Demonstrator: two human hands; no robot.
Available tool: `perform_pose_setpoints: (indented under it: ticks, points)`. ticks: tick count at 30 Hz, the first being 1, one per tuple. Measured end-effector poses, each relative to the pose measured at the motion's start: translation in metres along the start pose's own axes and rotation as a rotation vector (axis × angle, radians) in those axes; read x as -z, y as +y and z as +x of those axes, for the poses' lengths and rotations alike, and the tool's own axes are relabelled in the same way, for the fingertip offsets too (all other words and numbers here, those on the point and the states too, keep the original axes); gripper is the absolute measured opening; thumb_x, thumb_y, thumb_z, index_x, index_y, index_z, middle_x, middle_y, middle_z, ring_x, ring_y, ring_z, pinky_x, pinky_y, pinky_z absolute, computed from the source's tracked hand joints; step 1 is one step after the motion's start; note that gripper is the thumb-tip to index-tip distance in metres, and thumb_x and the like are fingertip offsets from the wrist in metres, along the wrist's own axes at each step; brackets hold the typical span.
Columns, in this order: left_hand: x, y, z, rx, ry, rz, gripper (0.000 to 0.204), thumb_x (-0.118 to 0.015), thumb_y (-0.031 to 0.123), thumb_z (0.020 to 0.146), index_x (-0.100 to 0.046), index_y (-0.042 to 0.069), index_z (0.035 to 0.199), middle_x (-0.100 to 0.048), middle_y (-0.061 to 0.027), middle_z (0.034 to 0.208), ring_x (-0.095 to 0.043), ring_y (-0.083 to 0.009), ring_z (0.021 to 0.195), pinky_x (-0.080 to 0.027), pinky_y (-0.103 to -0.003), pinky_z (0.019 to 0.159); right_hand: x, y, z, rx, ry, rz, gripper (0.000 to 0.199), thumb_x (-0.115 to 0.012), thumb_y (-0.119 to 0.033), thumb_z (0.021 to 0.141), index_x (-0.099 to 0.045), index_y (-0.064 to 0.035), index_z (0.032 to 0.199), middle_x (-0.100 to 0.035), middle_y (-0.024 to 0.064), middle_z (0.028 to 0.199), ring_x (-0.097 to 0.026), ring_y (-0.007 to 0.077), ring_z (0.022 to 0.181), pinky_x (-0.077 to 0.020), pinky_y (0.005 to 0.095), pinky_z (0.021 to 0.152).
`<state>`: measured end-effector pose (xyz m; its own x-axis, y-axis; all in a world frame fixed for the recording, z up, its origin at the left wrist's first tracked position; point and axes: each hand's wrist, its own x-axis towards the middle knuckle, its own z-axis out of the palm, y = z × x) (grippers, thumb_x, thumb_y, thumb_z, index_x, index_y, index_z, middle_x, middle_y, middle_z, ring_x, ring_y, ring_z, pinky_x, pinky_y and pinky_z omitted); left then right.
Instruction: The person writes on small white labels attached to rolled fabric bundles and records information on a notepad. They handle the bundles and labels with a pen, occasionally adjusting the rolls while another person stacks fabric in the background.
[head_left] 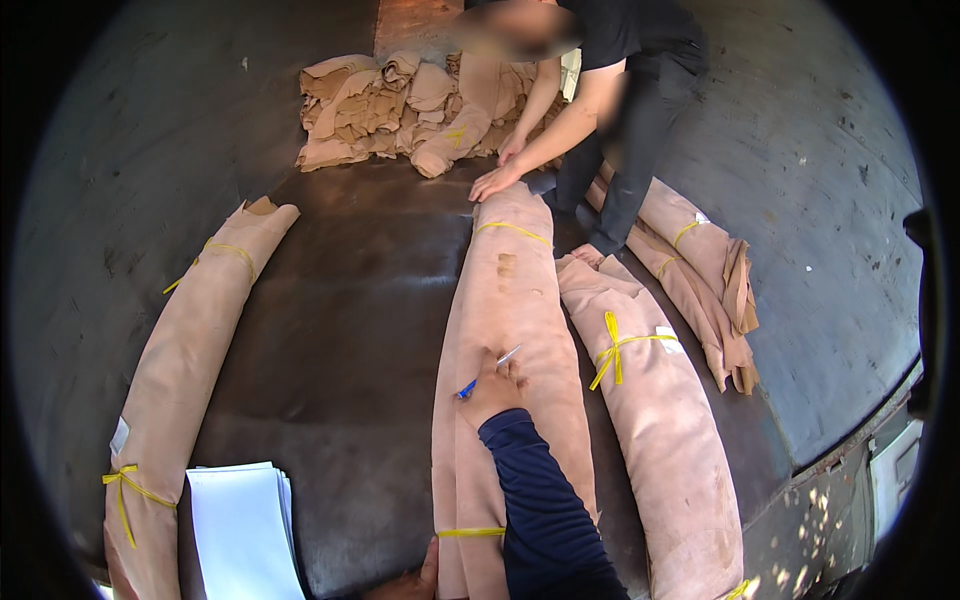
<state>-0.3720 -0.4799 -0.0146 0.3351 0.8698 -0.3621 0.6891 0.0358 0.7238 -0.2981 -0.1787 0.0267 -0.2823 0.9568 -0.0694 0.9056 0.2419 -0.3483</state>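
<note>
A long tan leather-like roll [530, 330], bound with yellow ties near both ends, lies lengthwise in front of me. My right hand [490, 392] rests on its middle, closed around a slim pen [467, 389] whose blue end sticks out on the left and pale end on the right. At the lower edge my left hand [410, 584] is only partly in view, its thumb against the roll's left side near the near tie; its other fingers are hidden. Another person's hands [503, 172] press on the roll's far end.
Similar tied rolls lie left [195, 335] and right [655, 420], with more rolls [690, 270] farther right. White paper sheets [243, 530] lie beside the left roll. A heap of tan pieces [400, 105] is at the back. The person stands barefoot on the dark surface [340, 330].
</note>
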Motion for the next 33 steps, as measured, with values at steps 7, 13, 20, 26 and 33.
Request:
perform_pose_setpoints:
  ticks: [7, 13, 20, 26, 33]
  points:
    - [0.005, 0.01, 0.001, -0.072, 0.207, 0.209, 0.111, -0.051, 0.064, 0.091, 0.006, -0.01, 0.151, -0.034, -0.0503, 0.136, -0.041, -0.0558, 0.131, -0.027, -0.046, 0.117, -0.001, 0.002, 0.002, -0.005, -0.009, 0.01, 0.098, -0.075, -0.037, 0.079, -0.021, -0.0057, 0.154, -0.026, 0.0287, 0.156, -0.021, 0.0439, 0.147, -0.0173, 0.0589, 0.117]
    - [0.013, 0.01, 0.003, 0.017, -0.135, -0.21, 0.114, -0.053, 0.066, 0.089, 0.007, -0.008, 0.151, -0.024, -0.0463, 0.145, -0.028, -0.0528, 0.14, -0.031, -0.044, 0.116, -0.004, 0.021, 0.008, 0.059, 0.096, 0.033, 0.099, -0.079, -0.036, 0.073, -0.028, 0.0014, 0.149, -0.04, 0.0273, 0.148, -0.039, 0.0383, 0.138, -0.0329, 0.0479, 0.113]
    - [-0.013, 0.017, 0.007, 0.021, 0.149, -0.031, 0.117, -0.054, 0.069, 0.087, 0.005, -0.009, 0.151, -0.007, -0.0406, 0.154, -0.019, -0.0503, 0.144, -0.026, -0.064, 0.113, -0.001, 0.046, 0.014, 0.163, 0.119, 0.181, 0.098, -0.08, -0.034, 0.072, -0.031, 0.0083, 0.146, -0.05, 0.0305, 0.138, -0.052, 0.0361, 0.128, -0.0424, 0.0362, 0.106]
    - [-0.002, 0.019, 0.004, 0.027, 0.122, -0.098, 0.117, -0.053, 0.071, 0.086, 0.004, -0.009, 0.152, -0.006, -0.039, 0.156, -0.019, -0.0519, 0.144, -0.023, -0.068, 0.111, -0.003, 0.049, 0.015, 0.219, 0.132, 0.218, 0.097, -0.081, -0.032, 0.073, -0.032, 0.0104, 0.145, -0.051, 0.0301, 0.138, -0.053, 0.0344, 0.127, -0.0419, 0.0353, 0.106]
    - [-0.013, 0.01, 0.011, 0.042, 0.137, -0.096, 0.095, -0.049, 0.054, 0.094, -0.005, -0.005, 0.153, -0.019, -0.0391, 0.152, -0.031, -0.0523, 0.138, -0.03, -0.071, 0.105, -0.002, 0.045, 0.013, 0.214, 0.121, 0.231, 0.096, -0.082, -0.03, 0.072, -0.033, 0.0109, 0.144, -0.051, 0.0295, 0.137, -0.053, 0.0335, 0.126, -0.0424, 0.035, 0.106]
